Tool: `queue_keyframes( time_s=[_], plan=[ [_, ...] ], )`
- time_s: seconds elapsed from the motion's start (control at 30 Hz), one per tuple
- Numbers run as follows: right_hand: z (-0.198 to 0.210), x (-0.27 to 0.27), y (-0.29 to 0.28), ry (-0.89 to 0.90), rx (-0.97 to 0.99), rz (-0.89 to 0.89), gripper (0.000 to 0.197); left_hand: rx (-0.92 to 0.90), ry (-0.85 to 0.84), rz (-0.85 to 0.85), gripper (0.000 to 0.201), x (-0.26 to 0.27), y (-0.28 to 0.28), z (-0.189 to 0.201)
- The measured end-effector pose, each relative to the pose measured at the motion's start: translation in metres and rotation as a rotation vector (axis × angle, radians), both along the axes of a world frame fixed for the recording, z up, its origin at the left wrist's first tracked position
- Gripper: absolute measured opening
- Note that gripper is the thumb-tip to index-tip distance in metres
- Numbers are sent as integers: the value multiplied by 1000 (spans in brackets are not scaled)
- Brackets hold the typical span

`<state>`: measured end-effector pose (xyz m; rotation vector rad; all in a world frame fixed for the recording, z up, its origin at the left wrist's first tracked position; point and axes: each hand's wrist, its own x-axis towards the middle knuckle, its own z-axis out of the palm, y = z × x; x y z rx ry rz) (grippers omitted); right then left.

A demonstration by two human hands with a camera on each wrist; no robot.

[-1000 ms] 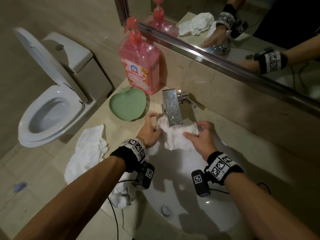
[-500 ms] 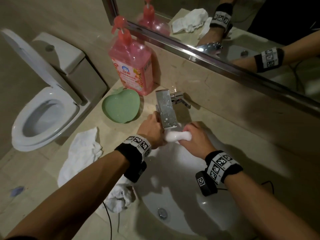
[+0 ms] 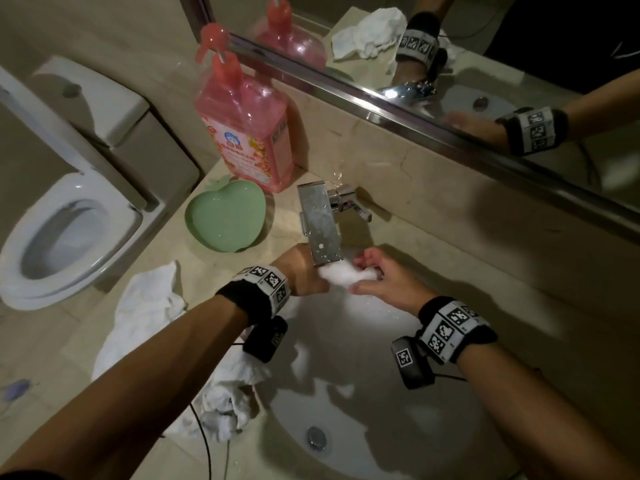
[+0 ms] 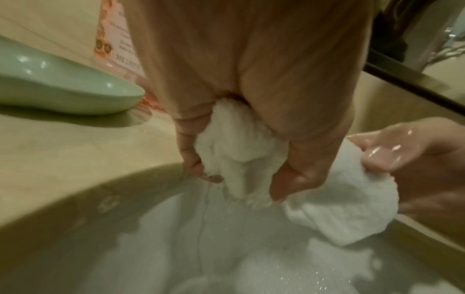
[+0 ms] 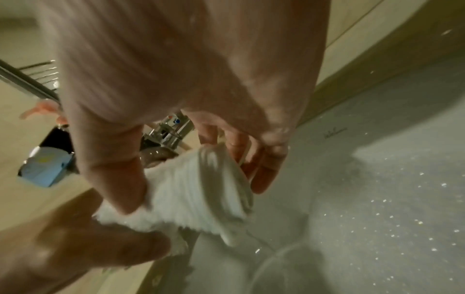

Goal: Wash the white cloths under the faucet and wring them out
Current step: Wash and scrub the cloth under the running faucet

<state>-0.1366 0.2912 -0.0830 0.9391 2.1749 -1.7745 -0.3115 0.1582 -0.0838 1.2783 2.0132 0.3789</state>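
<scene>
A wet white cloth [image 3: 346,274] is bunched into a short roll just under the spout of the chrome faucet [image 3: 320,226], over the white sink [image 3: 363,427]. My left hand [image 3: 304,271] grips its left end; in the left wrist view fingers and thumb curl round the cloth [image 4: 239,159] and water trickles from it. My right hand [image 3: 375,277] holds the right end, thumb and fingers round the cloth [image 5: 196,191]. Two more white cloths lie on the counter: one spread out [image 3: 138,313], one crumpled at the sink's rim [image 3: 228,403].
A pink soap pump bottle [image 3: 246,123] and a green heart-shaped dish [image 3: 225,216] stand left of the faucet. An open toilet [image 3: 65,233] is far left. The mirror [image 3: 450,46] runs along the back wall. The drain [image 3: 316,436] shows in the sink's bowl.
A second ago the cloth hung loosely spread between both hands under the spout. It is now squeezed into a tight roll, with the hands closer together and my right fingers loosened a little.
</scene>
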Motion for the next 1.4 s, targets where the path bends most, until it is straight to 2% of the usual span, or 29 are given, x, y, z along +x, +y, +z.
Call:
queue_keyframes(
  time_s=[0.07,0.13,0.2,0.3,0.33,0.57,0.63,0.7,0.73,0.8,0.9,0.93,0.97,1.0,1.03,1.1,1.17,1.3,1.4],
  plan=[
    [-4,-9,-4,-30,-35,44,54,80,5,-54,48,-3,-11,14],
    [-7,-20,-13,-77,-24,105,62,156,87,-113,62,-5,-20,22],
    [-8,-33,-20,-97,-17,139,67,147,102,-124,78,-7,-26,29],
    [-11,-51,-31,-33,-27,120,39,94,10,-64,98,-15,-37,31],
    [-12,-56,-33,-14,-12,111,36,65,11,-53,100,-16,-41,35],
    [-5,-63,-33,20,121,81,25,-158,137,32,89,-29,-49,30],
    [-5,-61,-31,35,255,51,19,-177,146,7,90,-24,-41,28],
    [-6,-57,-26,2,427,108,20,-179,154,4,90,-13,-28,25],
    [-5,-54,-25,-31,502,165,28,-188,129,5,86,-8,-22,25],
    [-3,-43,-19,-78,613,251,38,-193,-31,73,73,-3,-14,22],
    [-1,-22,-8,-6,733,285,47,-259,-238,145,65,3,-5,22],
    [1,-16,-6,7,736,279,48,-247,-274,193,60,6,1,14],
    [3,-12,-3,1,722,257,42,-217,-231,187,48,6,2,3],
    [4,-9,-2,-22,686,232,40,-231,-146,98,34,8,-13,6],
    [5,-7,0,-65,616,208,43,-269,-112,211,29,8,-15,10],
    [9,-4,2,-125,391,101,46,-141,-382,307,45,-2,1,5],
    [14,-6,1,-125,247,-36,49,11,-563,258,55,-7,-11,17],
    [20,-23,-4,13,310,-235,72,164,-614,260,48,-7,-16,17],
    [25,-34,-11,19,482,-236,74,122,-586,198,65,-3,-20,21]
  ],
)
